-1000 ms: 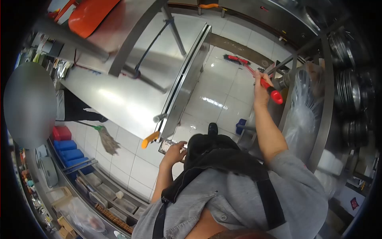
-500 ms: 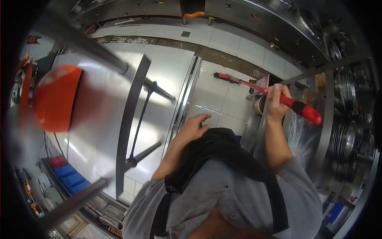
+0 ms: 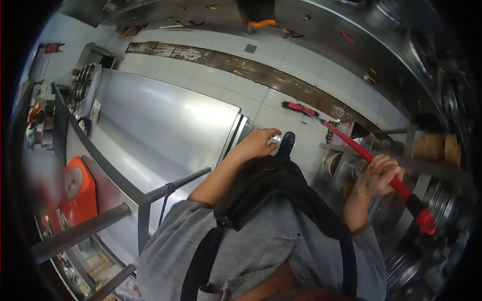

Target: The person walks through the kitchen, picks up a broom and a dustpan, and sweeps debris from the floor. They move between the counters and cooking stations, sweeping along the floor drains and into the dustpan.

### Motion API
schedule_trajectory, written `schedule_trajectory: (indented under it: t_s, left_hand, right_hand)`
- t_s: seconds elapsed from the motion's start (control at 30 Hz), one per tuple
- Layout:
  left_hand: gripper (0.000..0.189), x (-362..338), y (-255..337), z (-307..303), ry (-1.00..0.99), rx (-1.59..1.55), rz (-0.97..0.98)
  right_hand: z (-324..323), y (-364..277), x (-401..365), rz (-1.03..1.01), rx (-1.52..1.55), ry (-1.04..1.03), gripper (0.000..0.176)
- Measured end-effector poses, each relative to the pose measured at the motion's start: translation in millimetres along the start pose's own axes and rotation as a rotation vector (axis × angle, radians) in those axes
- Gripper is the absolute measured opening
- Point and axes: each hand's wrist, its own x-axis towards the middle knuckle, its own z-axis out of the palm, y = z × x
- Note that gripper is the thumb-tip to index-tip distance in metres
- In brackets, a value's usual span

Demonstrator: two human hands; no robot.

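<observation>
White floor tiles point(image 3: 246, 90) are running across this kitchen, crossed by a worn brown strip point(image 3: 238, 68) towards twelve o'clock. A long stainless-steel counter point(image 3: 186, 120) is taking up the side from nine to eleven, while metal pans point(image 3: 442, 208) are standing stacked between three and four. The red long-handled broom point(image 3: 351, 143) is slanting from two o'clock, where its dark-bristled head is lying over the tiles, to four, where the handle is ending. The right hand point(image 3: 380, 175), just past three o'clock, is wrapping its fingers firmly around that handle, below the black collar's far side towards the head. The left hand point(image 3: 260, 143) is hovering near the centre, thumb and fingers loosely spread and visibly holding nothing, close to the counter's end. Just beside its fingertips in the view, a black shoe point(image 3: 286, 144) is pointing towards twelve.
</observation>
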Motion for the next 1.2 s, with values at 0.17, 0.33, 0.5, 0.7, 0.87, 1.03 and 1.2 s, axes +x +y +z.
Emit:
schedule_trajectory:
  t_s: [0.17,0.33,0.5,0.7,0.87,1.03,1.2]
  left_hand:
    - [0.052,84.5,35.0,-7.7,0.141,0.03,0.188]
    - [0.057,170.9,61.9,-10.0,0.404,-0.051,0.552]
    - [0.019,218.4,4.9,-43.2,0.418,0.008,0.334]
    - [0.015,234.2,-118.9,-144.2,0.369,0.155,0.019]
    - [0.023,279.7,-279.0,-192.8,0.557,0.246,-0.104]
    - [0.027,355.9,-288.1,-180.0,0.447,0.158,-0.131]
    - [0.028,431.1,-140.0,-151.5,0.171,0.013,-0.026]
  right_hand:
    - [37.3,37.7,76.8,0.09,0.179,-0.304,0.031]
    - [98.2,36.6,138.3,0.164,0.491,-0.604,0.038]
    - [138.0,62.5,198.9,0.24,0.713,-0.657,0.045]
    - [195.8,127.9,232.0,0.363,0.398,-0.77,0.029]
    - [247.0,240.3,164.3,0.541,0.179,-0.785,0.011]
    - [272.6,276.4,184.7,0.403,-0.027,-0.681,0.02]
    - [250.8,243.4,313.8,0.355,0.306,-0.489,0.035]
